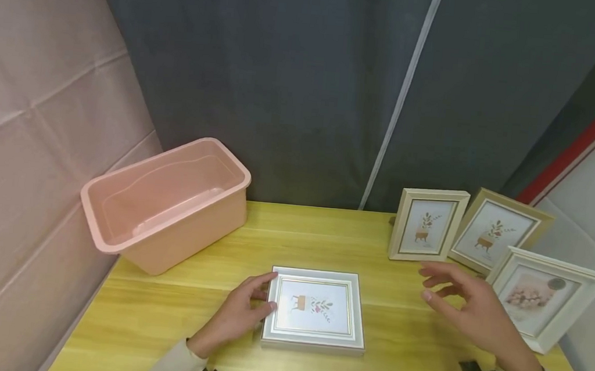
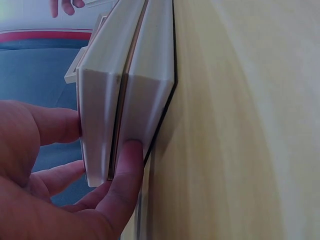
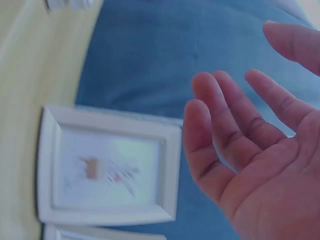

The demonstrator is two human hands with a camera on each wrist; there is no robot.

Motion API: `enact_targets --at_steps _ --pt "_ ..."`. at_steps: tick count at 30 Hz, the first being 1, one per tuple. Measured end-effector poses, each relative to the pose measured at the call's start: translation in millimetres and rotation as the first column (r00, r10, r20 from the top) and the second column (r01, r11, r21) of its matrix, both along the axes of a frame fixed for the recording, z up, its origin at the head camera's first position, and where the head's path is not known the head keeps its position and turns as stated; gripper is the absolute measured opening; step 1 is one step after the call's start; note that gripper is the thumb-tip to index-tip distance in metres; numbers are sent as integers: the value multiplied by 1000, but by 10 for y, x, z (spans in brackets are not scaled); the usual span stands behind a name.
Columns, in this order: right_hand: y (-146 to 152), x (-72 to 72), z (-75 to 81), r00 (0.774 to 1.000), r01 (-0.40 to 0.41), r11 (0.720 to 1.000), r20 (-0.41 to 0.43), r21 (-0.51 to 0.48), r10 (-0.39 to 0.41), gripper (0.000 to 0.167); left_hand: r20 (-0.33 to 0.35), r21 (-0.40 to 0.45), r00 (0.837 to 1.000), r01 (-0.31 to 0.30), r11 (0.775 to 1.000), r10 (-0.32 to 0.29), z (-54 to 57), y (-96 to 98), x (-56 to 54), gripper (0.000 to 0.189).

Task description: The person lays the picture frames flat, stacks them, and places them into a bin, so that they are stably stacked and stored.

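Two white picture frames (image 1: 314, 339) lie flat, one stacked on the other, at the front middle of the table. The upper one shows a plant-in-pot print turned sideways. My left hand (image 1: 242, 311) grips the stack at its left edge; in the left wrist view, the fingers (image 2: 129, 162) press on the sides of both frames (image 2: 100, 115). My right hand (image 1: 469, 304) is in the air at the right with loosely bent fingers, holding nothing. Behind it stand a cream picture frame (image 1: 403, 226), a tan picture frame (image 1: 531, 211) and a white picture frame (image 1: 591, 281).
A pink plastic bin (image 1: 194, 230) stands at the back left of the wooden table (image 1: 314, 233). A dark curtain (image 1: 284, 91) hangs along the back edge. Pale sheeting (image 1: 33, 147) covers the left side.
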State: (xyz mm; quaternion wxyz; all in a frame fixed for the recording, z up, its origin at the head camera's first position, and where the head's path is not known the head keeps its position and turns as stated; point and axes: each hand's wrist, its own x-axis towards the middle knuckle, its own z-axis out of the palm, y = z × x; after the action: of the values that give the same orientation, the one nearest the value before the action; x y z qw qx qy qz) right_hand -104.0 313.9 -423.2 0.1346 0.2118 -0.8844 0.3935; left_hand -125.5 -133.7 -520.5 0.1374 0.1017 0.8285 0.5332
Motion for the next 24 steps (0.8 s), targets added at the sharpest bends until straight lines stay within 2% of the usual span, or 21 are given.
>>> enact_targets --at_steps 7,10,14,17,20,22,24 --pt "301 97 197 987 86 995 -129 -46 -91 63 -1 -12 1000 3 1000 -3 11 -2 -1 62" --pt "434 137 263 975 166 984 -137 -66 -173 60 -1 -10 1000 5 1000 -5 8 -3 -6 62" --pt "604 169 300 940 308 946 -121 -97 -318 53 -2 -9 1000 7 1000 -8 0 -4 -13 62" --pt "724 170 283 912 375 912 -113 -164 -395 52 -1 -7 1000 9 1000 -9 -5 -7 -13 62" --pt "833 155 253 885 415 886 -132 -207 -446 52 0 -6 1000 12 1000 -12 -5 -8 -9 62" --pt "903 135 224 876 406 883 -175 -234 -450 52 -3 -8 1000 15 1000 -15 0 -9 -10 62" --pt "968 110 193 857 400 881 -238 -252 -457 50 -6 -11 1000 18 1000 -18 5 -9 -10 62"
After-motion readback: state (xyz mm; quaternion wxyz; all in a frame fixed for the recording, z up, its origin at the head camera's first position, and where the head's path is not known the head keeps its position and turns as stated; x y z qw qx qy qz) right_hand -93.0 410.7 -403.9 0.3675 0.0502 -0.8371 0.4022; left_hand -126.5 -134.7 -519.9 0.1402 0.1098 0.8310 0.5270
